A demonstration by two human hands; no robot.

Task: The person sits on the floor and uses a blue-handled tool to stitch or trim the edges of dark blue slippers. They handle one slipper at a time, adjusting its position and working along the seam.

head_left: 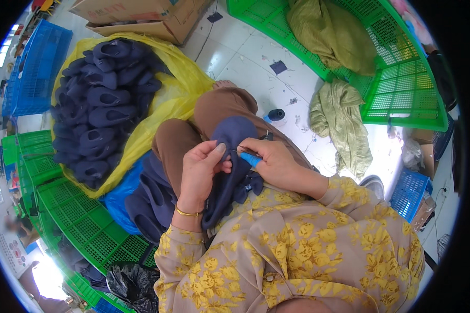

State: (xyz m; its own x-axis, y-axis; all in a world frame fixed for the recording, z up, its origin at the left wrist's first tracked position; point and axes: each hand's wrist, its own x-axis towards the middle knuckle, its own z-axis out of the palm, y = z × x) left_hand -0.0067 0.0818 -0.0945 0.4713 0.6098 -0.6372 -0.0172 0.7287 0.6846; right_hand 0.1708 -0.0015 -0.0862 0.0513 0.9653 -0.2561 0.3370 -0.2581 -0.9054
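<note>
A dark blue fabric piece (234, 136) lies over my knees in brown trousers. My left hand (202, 168) pinches this piece near its middle, thumb and fingers closed on the cloth. My right hand (274, 161) grips a small tool with a bright blue handle (251, 159), its tip held against the same fabric. More dark blue pieces (150, 194) lie heaped beside my left thigh. A gold bangle sits on my left wrist.
A yellow plastic bag (178, 88) holds a big pile of dark blue shoe uppers (100, 109). Green plastic crates (402, 83) hold olive cloth (333, 32); another olive cloth (342, 125) drapes onto the floor. A dark thread spool (275, 115), cardboard boxes (156, 21) and blue crates (34, 65) stand around.
</note>
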